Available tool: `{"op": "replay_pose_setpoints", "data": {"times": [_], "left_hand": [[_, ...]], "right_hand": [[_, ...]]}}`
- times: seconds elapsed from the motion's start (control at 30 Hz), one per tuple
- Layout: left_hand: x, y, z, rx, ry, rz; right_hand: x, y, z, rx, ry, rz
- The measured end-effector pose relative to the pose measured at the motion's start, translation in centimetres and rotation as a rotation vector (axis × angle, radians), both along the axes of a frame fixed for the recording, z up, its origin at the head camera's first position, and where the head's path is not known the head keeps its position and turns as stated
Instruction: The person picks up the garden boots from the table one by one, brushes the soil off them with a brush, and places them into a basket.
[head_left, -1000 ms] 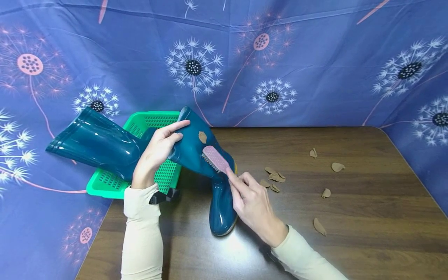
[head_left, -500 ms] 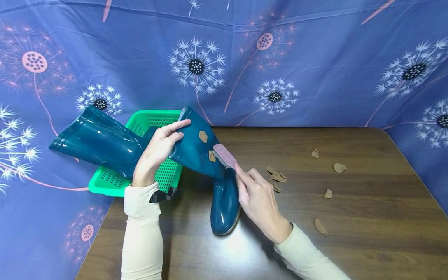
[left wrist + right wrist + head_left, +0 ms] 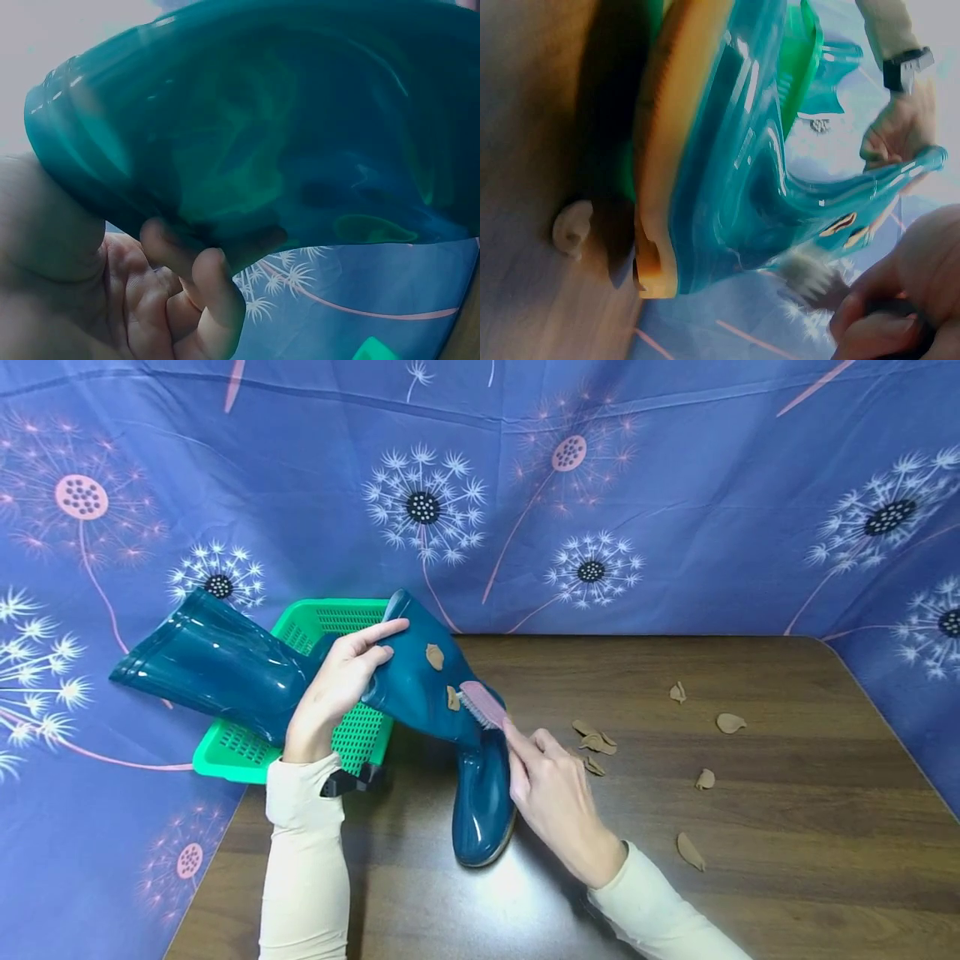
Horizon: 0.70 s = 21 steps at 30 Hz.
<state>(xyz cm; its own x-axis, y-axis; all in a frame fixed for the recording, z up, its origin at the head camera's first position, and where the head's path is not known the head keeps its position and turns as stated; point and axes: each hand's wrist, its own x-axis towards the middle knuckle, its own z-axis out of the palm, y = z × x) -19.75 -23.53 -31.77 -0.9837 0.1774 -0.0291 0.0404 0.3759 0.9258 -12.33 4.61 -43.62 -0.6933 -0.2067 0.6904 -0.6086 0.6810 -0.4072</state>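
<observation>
**Brushing the boot: two patches left, most already on the counter**

My right fingers point(image 3: 525, 745) are curled round the handle of the pink brush point(image 3: 482, 703), pinching it near its end, with the bristles pressed against the shaft of the teal boot point(image 3: 450, 710). My left fingers point(image 3: 375, 639) are wrapped over the rim at the top of that boot, index laid almost straight along the edge, thumb behind the rubber, holding the shaft tilted while the sole stands on the counter point(image 3: 750, 877).

By my reckoning the job is well along but not finished. Two brown clay patches point(image 3: 435, 656) cling to the shaft, one high up and one just beside the bristles. A scatter of brown flakes point(image 3: 592, 742) lies on the wood to the right of the boot, some close to my right hand point(image 3: 551, 802), others well apart toward the far edge. A second teal boot point(image 3: 210, 664) lies across the green basket point(image 3: 330, 618) on the left; I cannot tell whether it carries any patches.

The boot's far side is hidden from the head view, so more clay may sit there. The left wrist view shows little beyond glossy teal rubber and my curled fingers beneath it. The right wrist view is blurred; the tan sole point(image 3: 664, 150) and the bristles are plain, the brush handle is not.
</observation>
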Motion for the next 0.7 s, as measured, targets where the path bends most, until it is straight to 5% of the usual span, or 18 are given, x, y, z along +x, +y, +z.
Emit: {"op": "replay_pose_setpoints", "data": {"times": [0.07, 0.23, 0.37, 0.53, 0.7], "left_hand": [[-0.02, 0.00, -0.08, -0.002, -0.004, -0.003], [-0.07, -0.03, -0.11, -0.003, 0.004, -0.007], [-0.06, -0.02, -0.01, 0.004, 0.005, -0.006], [0.10, 0.11, 0.17, -0.003, 0.003, -0.006], [0.16, 0.35, 0.22, -0.012, -0.006, -0.005]], "right_hand": [[-0.04, 0.05, 0.04, -0.012, 0.007, -0.035], [0.17, 0.02, 0.11, 0.004, 0.000, 0.026], [0.12, 0.13, 0.33, 0.049, -0.011, -0.043], [0.38, 0.20, 0.41, 0.043, 0.027, 0.008], [0.40, 0.27, 0.55, 0.068, 0.042, -0.084]]}}
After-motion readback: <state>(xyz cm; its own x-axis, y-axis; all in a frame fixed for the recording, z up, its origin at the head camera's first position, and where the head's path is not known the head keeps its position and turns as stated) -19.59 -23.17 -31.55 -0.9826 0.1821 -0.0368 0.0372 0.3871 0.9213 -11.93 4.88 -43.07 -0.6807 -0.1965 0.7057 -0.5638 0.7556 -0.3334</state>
